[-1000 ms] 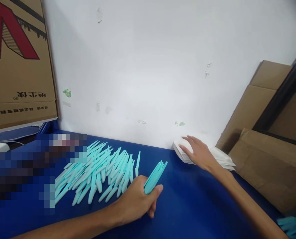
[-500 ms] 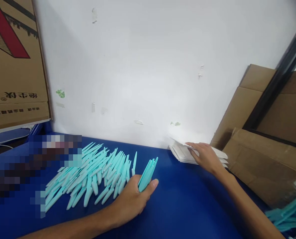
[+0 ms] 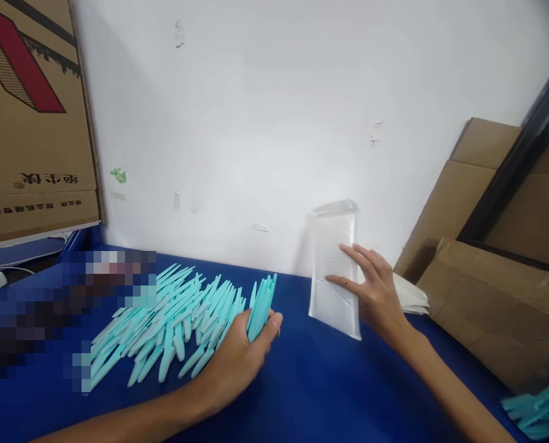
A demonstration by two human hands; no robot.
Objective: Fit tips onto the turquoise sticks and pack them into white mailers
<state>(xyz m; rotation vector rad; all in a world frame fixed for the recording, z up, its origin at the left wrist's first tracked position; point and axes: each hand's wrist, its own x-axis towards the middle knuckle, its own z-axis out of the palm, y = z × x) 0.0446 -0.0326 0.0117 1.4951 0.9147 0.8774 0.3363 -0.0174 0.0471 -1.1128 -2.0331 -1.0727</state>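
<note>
My left hand [image 3: 251,351] is closed around a bundle of turquoise knife-shaped plastic sticks [image 3: 261,307], their thin tips pointing up. Beside it on the left, a large loose pile of the same sticks [image 3: 164,326] lies on the blue table. To the right, my right hand [image 3: 371,286] holds a translucent white plastic bag [image 3: 332,271] upright by its right side, fingertips on its face. The thumb is hidden behind the bag. A stack of flat white bags [image 3: 410,295] rests behind that hand, partly covered by it.
A printed cardboard box [image 3: 34,141] stands at the left. Brown cardboard [image 3: 482,307] leans along the right side near a dark post [image 3: 500,178]. More turquoise pieces [image 3: 542,406] sit at the lower right. A white wall [image 3: 256,123] closes off the back of the blue table [image 3: 311,394].
My right hand has lifted one white bag off the stack and brought it upright, slightly left. My left hand, still gripping the bundle, has shifted a little left and up.
</note>
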